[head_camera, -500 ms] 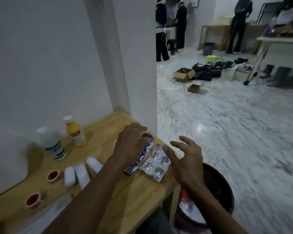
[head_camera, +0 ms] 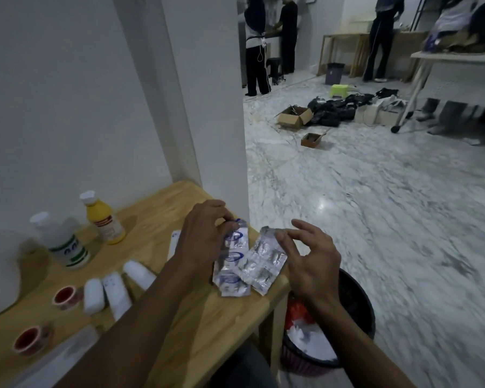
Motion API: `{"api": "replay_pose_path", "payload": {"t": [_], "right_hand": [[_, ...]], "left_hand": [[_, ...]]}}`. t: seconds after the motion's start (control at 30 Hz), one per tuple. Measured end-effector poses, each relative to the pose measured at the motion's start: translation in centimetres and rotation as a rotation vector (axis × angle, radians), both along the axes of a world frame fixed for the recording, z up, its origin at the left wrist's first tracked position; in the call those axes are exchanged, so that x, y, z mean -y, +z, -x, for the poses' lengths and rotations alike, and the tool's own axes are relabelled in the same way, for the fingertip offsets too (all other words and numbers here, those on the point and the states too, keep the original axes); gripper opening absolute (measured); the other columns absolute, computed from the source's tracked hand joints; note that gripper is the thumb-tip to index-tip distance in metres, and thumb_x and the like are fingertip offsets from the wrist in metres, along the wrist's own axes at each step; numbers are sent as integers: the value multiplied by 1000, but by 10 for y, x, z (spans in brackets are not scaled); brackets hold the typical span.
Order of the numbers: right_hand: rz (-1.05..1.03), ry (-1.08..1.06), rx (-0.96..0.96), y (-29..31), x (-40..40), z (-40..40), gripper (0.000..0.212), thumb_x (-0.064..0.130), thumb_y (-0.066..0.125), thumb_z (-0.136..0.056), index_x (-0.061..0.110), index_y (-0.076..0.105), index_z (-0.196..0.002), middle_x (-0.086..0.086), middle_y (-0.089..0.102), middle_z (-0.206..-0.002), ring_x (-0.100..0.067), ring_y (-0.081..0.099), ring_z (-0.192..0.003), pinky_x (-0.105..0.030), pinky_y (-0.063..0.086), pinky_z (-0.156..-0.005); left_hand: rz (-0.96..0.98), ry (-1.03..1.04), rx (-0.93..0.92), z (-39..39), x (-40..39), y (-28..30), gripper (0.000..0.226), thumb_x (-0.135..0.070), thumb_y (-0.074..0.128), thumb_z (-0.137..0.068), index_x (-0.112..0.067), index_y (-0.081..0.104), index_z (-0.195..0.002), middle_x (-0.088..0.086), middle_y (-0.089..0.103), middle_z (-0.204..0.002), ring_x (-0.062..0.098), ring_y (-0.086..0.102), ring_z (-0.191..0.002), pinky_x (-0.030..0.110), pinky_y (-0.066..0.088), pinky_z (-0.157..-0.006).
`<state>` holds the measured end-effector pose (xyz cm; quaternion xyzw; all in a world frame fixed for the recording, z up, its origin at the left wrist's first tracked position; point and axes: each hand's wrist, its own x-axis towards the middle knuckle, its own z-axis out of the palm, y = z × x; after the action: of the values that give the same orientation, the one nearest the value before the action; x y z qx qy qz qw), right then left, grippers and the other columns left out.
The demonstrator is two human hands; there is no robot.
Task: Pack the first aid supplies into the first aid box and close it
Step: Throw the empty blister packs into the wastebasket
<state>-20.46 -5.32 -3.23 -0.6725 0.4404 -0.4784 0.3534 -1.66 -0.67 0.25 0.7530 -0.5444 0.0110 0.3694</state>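
1. A person stands at the corner of a wooden table (head_camera: 163, 326). Both bare hands work at its far right edge, about 1 o'clock from the table's centre.
2. The left hand (head_camera: 205, 236) pinches the top end of a blue-printed blister strip (head_camera: 233, 264) between thumb and curled fingertips. This looks like a hold meant to lift it off the wood.
3. The right hand (head_camera: 308, 261) pinches the top corner of a silver blister pack (head_camera: 263, 264) between thumb and forefinger, the other fingers spread loosely. The pack tilts across the strip's right edge, touching it, probably so both can be gathered together.
4. Supplies wait in loose groups across the table. At 10 o'clock stand a yellow bottle (head_camera: 104, 219) and, beside it, a clear bottle (head_camera: 65, 242). Both are upright and capped, so they cannot spill.
5. At 8 o'clock lie three white rolls (head_camera: 115, 289) side by side, with two red-centred tape rolls (head_camera: 65, 295) left of them.
6. The first aid box itself cannot be identified; a pale blurred shape at the far left edge may be it.
7. A black waste bin (head_camera: 356, 312) sits on the floor under the right hand, near enough that a dropped pack could fall in.
8. Packing appears barely begun.
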Motion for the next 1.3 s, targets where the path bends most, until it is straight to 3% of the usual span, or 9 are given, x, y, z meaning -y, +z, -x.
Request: {"api": "replay_pose_path", "payload": {"t": [0.07, 0.23, 0.43, 0.63, 0.8, 0.9, 0.97, 1.07, 1.3], "right_hand": [[30, -34, 18, 8, 9, 15, 9, 34, 74, -83, 28, 77, -89, 15, 66, -111, -7, 54, -116, 0, 29, -90], [18, -124, 121, 25, 42, 62, 14, 34, 74, -85, 25, 78, -94, 14, 70, -109, 5, 61, -105, -30, 50, -96], [52, -257, 130, 29, 86, 121, 18, 27, 73, -87, 15, 78, -100, 18, 68, -92, -3, 68, -94, -31, 56, -86], [7, -327, 94, -9, 117, 158, 12, 22, 73, -86, 14, 79, -93, 19, 69, -80, -5, 68, -79, -39, 57, -81], [-62, -337, 48, -54, 120, 161, 9, 22, 74, -85, 14, 79, -87, 15, 72, -76, 5, 63, -72, -36, 56, -78], [-125, -295, 12, -84, 117, 156, 10, 22, 74, -85, 13, 80, -86, 21, 68, -72, 16, 60, -67, -23, 53, -72], [-174, -269, -11, -103, 115, 152, 11, 20, 74, -86, 10, 79, -84, 8, 74, -74, 5, 63, -70, -16, 47, -67], [-266, -239, -26, -132, 116, 144, 15, 19, 73, -86, 7, 76, -77, -14, 73, -73, -21, 63, -74, -23, 45, -65], [-386, -183, -149, -182, 123, 131, 20, 25, 71, -89, 6, 72, -85, -12, 72, -77, -24, 68, -73, -37, 54, -70]], "left_hand": [[40, -20, 7, 9, 4, 6, 9, -19, 77, -78, -10, 76, -80, 6, 70, -106, 19, 61, -103, 21, 35, -85], [141, -51, -50, 51, 30, 24, 13, -17, 75, -80, -5, 74, -81, 7, 72, -100, 22, 65, -94, 35, 49, -87], [186, -76, -151, 118, 81, 23, 9, -16, 72, -83, -7, 75, -84, 4, 74, -87, 14, 65, -78, 19, 44, -73], [78, -56, -207, 169, 119, -13, 12, -16, 67, -88, -9, 76, -88, 4, 74, -87, 12, 58, -74, 15, 32, -64], [-40, -23, -290, 185, 128, -64, 13, -16, 64, -90, -9, 75, -90, 5, 74, -87, 17, 65, -80, 25, 44, -71], [-118, 10, -328, 186, 127, -100, 13, -16, 65, -89, -8, 75, -92, 7, 74, -89, 22, 66, -83, 31, 50, -77], [-179, 36, -340, 184, 124, -122, 13, -15, 64, -90, -7, 75, -92, 9, 74, -90, 24, 66, -85, 34, 51, -79], [-255, 63, -341, 181, 122, -151, 13, -11, 63, -90, -6, 75, -95, 12, 73, -94, 26, 65, -86, 36, 53, -81], [-350, 107, -299, 175, 127, -185, 11, -12, 65, -88, -8, 74, -94, 12, 73, -90, 19, 58, -72, 32, 51, -71]]}}
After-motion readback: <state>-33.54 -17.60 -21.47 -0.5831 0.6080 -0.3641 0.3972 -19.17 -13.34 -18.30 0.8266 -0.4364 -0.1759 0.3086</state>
